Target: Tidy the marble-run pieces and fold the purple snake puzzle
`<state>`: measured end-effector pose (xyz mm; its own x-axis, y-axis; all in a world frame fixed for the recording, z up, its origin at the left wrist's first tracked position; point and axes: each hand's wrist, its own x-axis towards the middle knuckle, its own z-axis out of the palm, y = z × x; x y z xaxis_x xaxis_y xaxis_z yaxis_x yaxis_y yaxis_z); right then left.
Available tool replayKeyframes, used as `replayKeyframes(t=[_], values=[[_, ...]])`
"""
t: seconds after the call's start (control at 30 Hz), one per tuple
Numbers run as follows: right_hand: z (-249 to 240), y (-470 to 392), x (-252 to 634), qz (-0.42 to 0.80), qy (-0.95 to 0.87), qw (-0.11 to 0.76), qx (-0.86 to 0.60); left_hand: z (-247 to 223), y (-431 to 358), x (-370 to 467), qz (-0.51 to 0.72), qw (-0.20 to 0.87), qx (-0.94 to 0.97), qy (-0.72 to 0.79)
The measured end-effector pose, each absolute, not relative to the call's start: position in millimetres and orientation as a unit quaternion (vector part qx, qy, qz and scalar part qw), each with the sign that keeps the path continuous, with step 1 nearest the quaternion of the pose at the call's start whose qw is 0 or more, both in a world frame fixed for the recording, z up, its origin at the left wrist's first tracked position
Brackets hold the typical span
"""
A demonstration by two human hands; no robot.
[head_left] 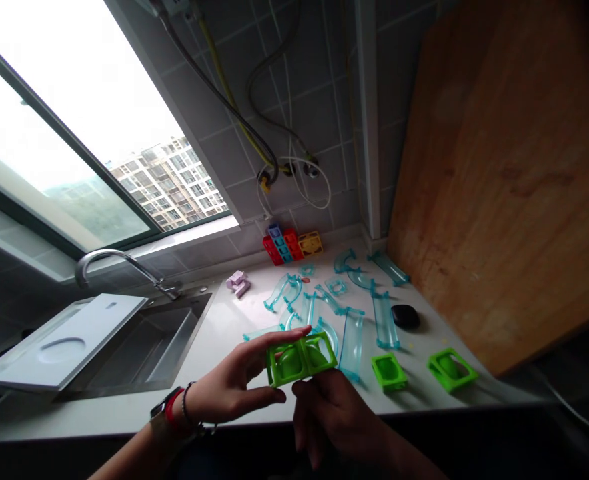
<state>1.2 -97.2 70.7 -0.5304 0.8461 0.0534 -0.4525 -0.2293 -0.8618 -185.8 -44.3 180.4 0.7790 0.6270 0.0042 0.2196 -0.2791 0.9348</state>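
A pair of joined green marble-run blocks [290, 363] is held above the front edge of the counter. My left hand [224, 390] grips it from the left, with fingers over the top and the thumb below. At its lower right, my right hand [339, 413] is closed, thumb and curled fingers against the blocks; part of this grip is hidden. Two more green blocks, a smaller one [389, 372] and a wider one [451, 370], lie on the counter to the right. Behind my hands are several clear blue track pieces [353, 337].
Red, blue and yellow blocks [289, 245] stand against the tiled wall. Pink pieces [238, 283] lie near the sink [124, 370], which a white board [74, 343] partly covers beneath a curved faucet [119, 257]. A black rounded object [405, 317] sits near a wooden panel [504, 180].
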Motion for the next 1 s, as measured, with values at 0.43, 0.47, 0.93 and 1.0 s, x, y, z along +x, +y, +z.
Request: replayKeyframes(t=[0.43, 0.47, 0.93, 1.0], values=[[60.2, -95.5, 8.3, 0.600, -0.572, 0.480, -0.285, 166.3, -68.7, -170.7, 0.243, 0.319, 0.838, 0.371], [58.6, -94.9, 7.6, 0.599, -0.579, 0.479, -0.277, 163.0, -69.6, -168.7, 0.260, 0.301, 0.839, 0.372], [56.8, -93.8, 7.2, 0.641, -0.562, 0.436, -0.288, 145.6, -74.6, -155.9, 0.333, 0.327, 0.785, 0.409], [54.9, -94.1, 5.4, 0.649, -0.554, 0.432, -0.293, 143.9, -73.7, -154.3, 0.327, 0.325, 0.789, 0.407]])
